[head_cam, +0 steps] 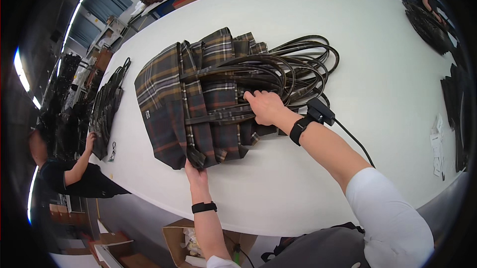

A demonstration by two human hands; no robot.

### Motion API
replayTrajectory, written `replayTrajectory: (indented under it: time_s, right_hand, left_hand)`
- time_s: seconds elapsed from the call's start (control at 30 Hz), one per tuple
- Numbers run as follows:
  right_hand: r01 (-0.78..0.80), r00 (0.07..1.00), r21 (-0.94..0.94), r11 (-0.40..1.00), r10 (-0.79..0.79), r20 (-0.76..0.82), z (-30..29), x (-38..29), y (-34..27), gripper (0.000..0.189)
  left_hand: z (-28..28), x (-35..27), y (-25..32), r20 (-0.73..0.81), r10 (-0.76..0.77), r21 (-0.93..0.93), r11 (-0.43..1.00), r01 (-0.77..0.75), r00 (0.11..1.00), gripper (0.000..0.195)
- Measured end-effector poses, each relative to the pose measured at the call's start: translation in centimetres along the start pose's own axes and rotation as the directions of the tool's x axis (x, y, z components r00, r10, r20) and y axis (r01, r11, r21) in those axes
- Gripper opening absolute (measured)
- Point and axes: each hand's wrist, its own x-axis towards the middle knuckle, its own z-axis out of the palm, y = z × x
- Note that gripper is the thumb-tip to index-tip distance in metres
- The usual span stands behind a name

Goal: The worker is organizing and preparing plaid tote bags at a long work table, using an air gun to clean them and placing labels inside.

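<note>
Several plaid fabric tote bags [160, 78] lie overlapped in a stack on the white table, their bodies to the left. Their long dark straps [309, 63] loop out to the right. My right hand [265, 107] rests at the straps and the bags' upper edges, fingers curled; whether it grips them is hard to see. At the near edge of the stack, my left hand [196, 173] has its fingers tucked beneath the bags' lower corners, the fingertips hidden by the cloth. Black bands circle both wrists.
At the left, a co-worker's hand [90, 141] touches another pile of dark bags [108, 104]. More dark bags [425, 25] lie at the far right near another person. White tags [436, 145] lie near the right edge. An open cardboard box [173, 243] stands below the table's near edge.
</note>
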Motion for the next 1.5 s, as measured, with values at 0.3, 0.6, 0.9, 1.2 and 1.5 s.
replayTrajectory:
  time_s: [0.3,0.6,0.9,1.2,1.5]
  right_hand:
    - [0.091,0.988,0.052,0.994,-0.097,0.121,-0.3,-20.1,2.0,0.057]
    - [0.648,0.731,0.153,0.746,-0.552,-0.401,-24.2,-32.5,-6.7,0.026]
    - [0.635,0.771,0.247,0.732,-0.617,-0.157,-27.6,-39.3,-5.6,0.023]
    - [0.643,0.761,0.299,0.705,-0.633,-0.144,-28.7,-41.7,-0.7,0.02]
    - [0.549,0.823,0.362,0.754,-0.562,-0.078,-32.0,-46.0,2.7,0.017]
  left_hand:
    - [-4.9,-17.0,-5.2,-0.135,-0.07,0.096,0.992,0.083,0.988,0.027]
    - [3.6,-35.6,-8.3,-0.21,-0.074,0.222,0.968,0.122,0.975,0.046]
    - [0.8,-38.1,-10.7,-0.272,0.052,0.246,0.969,0.017,0.961,0.039]
    - [0.0,-37.0,-13.3,-0.366,0.289,0.262,0.944,-0.2,0.885,0.024]
    - [-0.7,-36.2,-13.3,-0.283,0.132,0.201,0.977,-0.076,0.95,0.044]
